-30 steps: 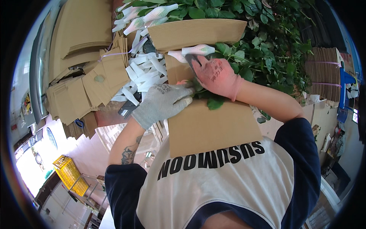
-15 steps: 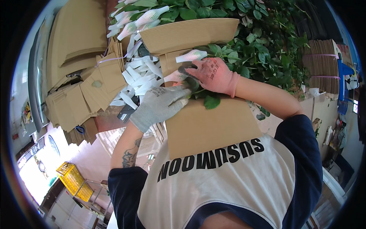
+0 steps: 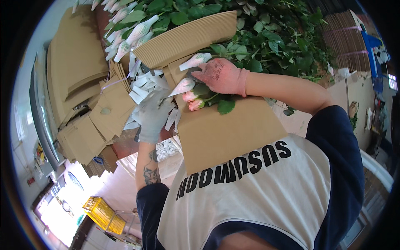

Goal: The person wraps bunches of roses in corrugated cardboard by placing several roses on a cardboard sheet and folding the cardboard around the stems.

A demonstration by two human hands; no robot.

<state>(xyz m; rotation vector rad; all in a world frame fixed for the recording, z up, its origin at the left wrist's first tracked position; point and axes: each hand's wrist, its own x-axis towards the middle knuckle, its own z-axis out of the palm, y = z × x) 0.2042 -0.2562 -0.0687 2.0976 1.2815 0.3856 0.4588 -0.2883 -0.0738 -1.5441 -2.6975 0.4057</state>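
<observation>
My right hand [image 3: 223,78], in a pink glove with dark fingertips, is closed on roses lying across a brown cardboard sheet [image 3: 229,131]. Two bare pink rose heads [image 3: 194,101] poke out below its fingers, with a green leaf [image 3: 226,107] by them. Beside them lies a rose in a white foam net sleeve [image 3: 184,86], and a second sleeved rose [image 3: 196,61] is just above the fingertips. My left hand [image 3: 153,114], grey-gloved, is over a pile of flat white foam net sleeves [image 3: 146,85]. Its fingers are blurred, so their grip is unclear.
A curved corrugated cardboard piece [image 3: 187,39] stands beyond the roses. Green rose foliage [image 3: 271,41] fills the far side, with more sleeved buds [image 3: 139,32] at far left. Cardboard pieces [image 3: 85,137] lie at left; a bundled cardboard stack [image 3: 346,39] stands at far right.
My left hand has left the roses and moved left and down to the white sleeves, uncovering the bare pink heads. My right hand stays at the roses. The whole view has tilted slightly.
</observation>
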